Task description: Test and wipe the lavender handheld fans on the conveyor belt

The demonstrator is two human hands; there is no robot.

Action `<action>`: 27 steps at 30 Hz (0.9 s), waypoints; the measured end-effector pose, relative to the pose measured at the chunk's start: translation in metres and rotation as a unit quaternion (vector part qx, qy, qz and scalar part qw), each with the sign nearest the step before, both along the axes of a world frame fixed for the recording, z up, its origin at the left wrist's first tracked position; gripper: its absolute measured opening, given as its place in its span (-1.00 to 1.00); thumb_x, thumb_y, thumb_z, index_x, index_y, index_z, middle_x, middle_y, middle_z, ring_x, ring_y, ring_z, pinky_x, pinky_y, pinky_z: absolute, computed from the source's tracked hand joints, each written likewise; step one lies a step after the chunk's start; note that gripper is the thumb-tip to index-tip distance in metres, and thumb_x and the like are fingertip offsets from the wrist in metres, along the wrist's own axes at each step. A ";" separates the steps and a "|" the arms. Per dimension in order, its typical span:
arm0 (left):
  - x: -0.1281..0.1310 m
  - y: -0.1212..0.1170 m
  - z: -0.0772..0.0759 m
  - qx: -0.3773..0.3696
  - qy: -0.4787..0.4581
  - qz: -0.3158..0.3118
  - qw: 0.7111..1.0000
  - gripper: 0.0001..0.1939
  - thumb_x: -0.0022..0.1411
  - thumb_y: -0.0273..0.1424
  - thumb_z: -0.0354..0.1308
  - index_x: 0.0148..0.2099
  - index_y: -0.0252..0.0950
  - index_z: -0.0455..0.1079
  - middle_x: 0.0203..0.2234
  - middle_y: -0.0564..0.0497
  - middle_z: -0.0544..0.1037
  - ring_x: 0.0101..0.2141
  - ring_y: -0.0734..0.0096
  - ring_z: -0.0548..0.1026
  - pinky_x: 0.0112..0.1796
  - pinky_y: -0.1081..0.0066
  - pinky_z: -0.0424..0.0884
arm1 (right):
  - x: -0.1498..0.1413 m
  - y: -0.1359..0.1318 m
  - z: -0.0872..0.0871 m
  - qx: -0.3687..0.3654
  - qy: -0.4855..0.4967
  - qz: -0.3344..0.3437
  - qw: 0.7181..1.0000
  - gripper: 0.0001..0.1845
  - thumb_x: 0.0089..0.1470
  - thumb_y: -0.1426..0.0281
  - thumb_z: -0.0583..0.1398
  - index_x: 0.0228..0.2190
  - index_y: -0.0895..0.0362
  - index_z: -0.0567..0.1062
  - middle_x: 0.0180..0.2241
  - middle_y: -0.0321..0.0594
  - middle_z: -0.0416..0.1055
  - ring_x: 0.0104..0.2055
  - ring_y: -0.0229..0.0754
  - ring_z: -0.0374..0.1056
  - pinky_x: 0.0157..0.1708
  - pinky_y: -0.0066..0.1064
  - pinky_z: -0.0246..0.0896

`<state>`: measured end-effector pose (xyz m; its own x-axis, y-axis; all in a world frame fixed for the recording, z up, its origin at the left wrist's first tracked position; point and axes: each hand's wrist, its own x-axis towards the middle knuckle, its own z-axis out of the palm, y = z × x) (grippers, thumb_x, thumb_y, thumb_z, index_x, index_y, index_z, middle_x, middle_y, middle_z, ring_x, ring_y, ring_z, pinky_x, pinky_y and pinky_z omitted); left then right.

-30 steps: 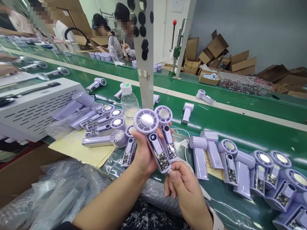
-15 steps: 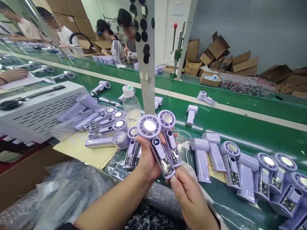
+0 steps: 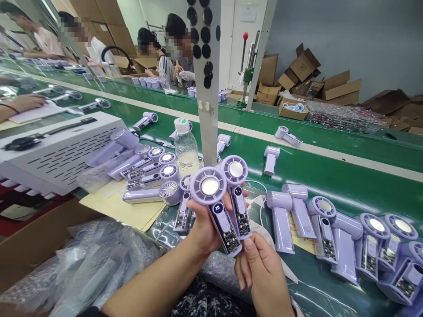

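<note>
Two lilac handheld fans are gripped side by side in my left hand [image 3: 205,226]. The nearer fan [image 3: 209,187] has a silver disc in its round head, a clear-fronted handle with a circuit board, and a lit display. Behind it on the right, the second fan [image 3: 243,215] also has a lit display. At the bottom end of that second fan is my right hand [image 3: 262,268], thumb and forefinger pinched together; what is between them is hidden. More lilac fans [image 3: 282,222] lie to the right, and others [image 3: 153,169] lie left of my hands.
A clear bottle [image 3: 186,147] stands behind the fans, beside a metal post [image 3: 209,127]. At left are a white slotted metal box [image 3: 59,154] and a carton of plastic bags [image 3: 109,259]. Single fans lie on the green belt [image 3: 244,152]. Co-workers [image 3: 180,53] sit across it.
My right hand has shifted from the nearer fan's bottom end to the second fan's. The nearer display shows different digits, and the second fan's display has lit up.
</note>
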<state>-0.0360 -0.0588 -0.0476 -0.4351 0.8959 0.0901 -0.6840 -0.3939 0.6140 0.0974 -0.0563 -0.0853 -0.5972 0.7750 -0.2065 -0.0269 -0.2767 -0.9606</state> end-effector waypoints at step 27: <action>0.019 -0.007 -0.016 -0.128 -0.074 -0.201 0.968 -0.30 -0.08 0.32 0.24 -0.38 -0.29 0.55 -0.56 -0.04 0.59 -0.39 0.19 0.63 -0.21 0.30 0.57 | 0.013 0.030 0.048 0.486 -0.025 -0.090 0.869 -0.80 0.24 0.55 0.24 -0.28 0.00 0.61 -0.34 -0.26 0.43 -0.31 -0.16 0.39 -0.35 -0.36 0.27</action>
